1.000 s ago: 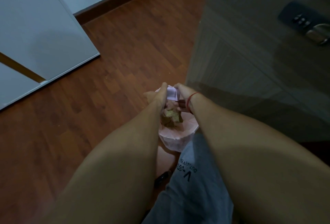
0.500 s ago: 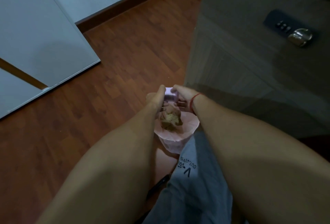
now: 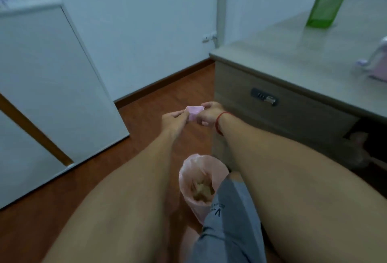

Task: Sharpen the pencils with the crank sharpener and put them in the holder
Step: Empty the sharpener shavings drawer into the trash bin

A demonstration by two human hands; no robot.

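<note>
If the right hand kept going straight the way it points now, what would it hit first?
The right hand points left, so it would likely meet the left hand first, just across the pink tray both hold. Depth between them is unclear.

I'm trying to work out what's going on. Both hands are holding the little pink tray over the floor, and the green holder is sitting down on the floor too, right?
Not quite. The head view shows the green holder standing up on the desk, not on the floor. The rest is right: the left hand and right hand hold the little pink tray over the floor.
</note>
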